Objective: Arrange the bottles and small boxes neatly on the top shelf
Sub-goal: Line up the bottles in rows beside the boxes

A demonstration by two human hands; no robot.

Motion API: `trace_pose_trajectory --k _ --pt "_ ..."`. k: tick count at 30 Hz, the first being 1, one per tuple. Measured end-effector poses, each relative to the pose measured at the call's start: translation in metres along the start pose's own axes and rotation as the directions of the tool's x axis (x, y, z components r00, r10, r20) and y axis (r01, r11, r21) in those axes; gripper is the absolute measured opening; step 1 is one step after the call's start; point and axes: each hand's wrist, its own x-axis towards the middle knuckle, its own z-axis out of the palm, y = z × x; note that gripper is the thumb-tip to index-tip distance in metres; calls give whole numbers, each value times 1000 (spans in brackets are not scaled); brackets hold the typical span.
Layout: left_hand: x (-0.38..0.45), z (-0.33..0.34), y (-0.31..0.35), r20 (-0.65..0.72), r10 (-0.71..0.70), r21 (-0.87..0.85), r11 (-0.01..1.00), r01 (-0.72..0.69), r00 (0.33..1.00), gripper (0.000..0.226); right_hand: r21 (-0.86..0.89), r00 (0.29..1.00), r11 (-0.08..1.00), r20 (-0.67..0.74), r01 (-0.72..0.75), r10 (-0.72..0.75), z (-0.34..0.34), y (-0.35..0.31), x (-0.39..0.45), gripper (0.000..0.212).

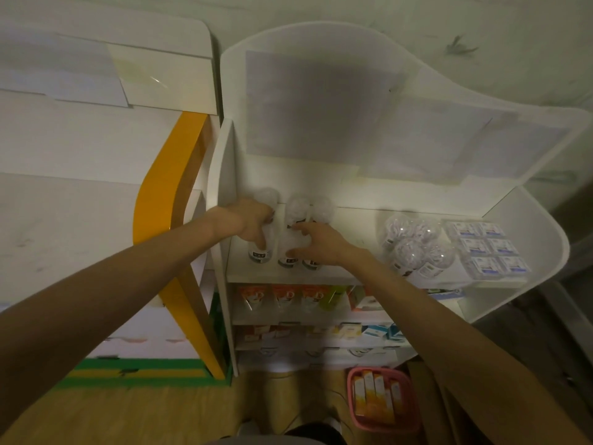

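Several clear bottles with dark labels stand at the left end of the white top shelf. My left hand grips the leftmost clear bottle from above, close to the shelf's side wall. My right hand wraps around a middle clear bottle, with another bottle just right of it. Two more bottle tops show behind. A cluster of round clear bottles sits right of centre. Small blue-and-white boxes lie in neat rows at the far right.
Lower shelves hold orange, green and blue boxes. A pink basket with orange-white boxes stands on the wooden floor at lower right. An orange curved panel and another white unit adjoin on the left. Bare shelf lies between the two bottle groups.
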Motion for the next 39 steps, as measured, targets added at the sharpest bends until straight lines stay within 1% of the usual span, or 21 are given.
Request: trace_pose_trajectory --k 4,8,11,14,16,18,21,23,25,27,29,31,33,36,39 --pt "-3 -2 3 65 -14 64 998 10 998 78 9 999 999 -1 36 -36 2 -8 -1 81" --pt "-4 -3 0 127 -77 116 991 63 989 83 -5 998 998 -16 65 -65 7 -20 1 80" --pt "-6 -3 -1 156 -122 148 984 99 980 75 28 997 997 19 77 -78 7 -27 3 81" --pt "-11 -4 0 143 -133 205 973 102 981 58 42 994 995 51 90 -92 6 -34 3 76" --pt "-14 -3 1 128 -127 249 964 92 984 55 46 995 995 38 89 -91 8 -38 3 73" --pt "-15 -2 2 132 -121 272 959 81 984 60 51 996 995 19 88 -89 11 -40 3 71" --pt "-13 -1 0 152 -84 247 968 45 985 74 58 996 995 24 83 -85 11 -39 4 72" --pt "-10 -1 0 163 -60 198 980 27 985 82 58 995 994 40 89 -91 10 -38 4 75" --pt "-8 0 -1 167 -53 171 985 24 984 85 73 993 993 67 88 -93 10 -35 5 83" --pt "-5 3 -2 169 -55 157 987 28 984 82 130 993 989 85 67 -79 7 -31 5 92" --pt "-4 6 -3 152 -47 146 989 25 987 82 154 993 987 92 56 -71 1 -23 4 94" --pt "-2 8 -4 127 -30 111 994 16 991 95 79 990 995 126 57 -67 -4 -14 2 91" --pt "-2 5 -3 147 -1 88 996 -12 989 103 50 987 998 156 40 -48 -6 -7 1 88" --pt "-1 7 -3 198 7 72 997 -22 980 94 77 990 997 134 31 -41 0 -1 1 87" --pt "1 11 -5 176 4 63 998 -15 984 84 93 995 995 91 42 -51 6 2 2 86"
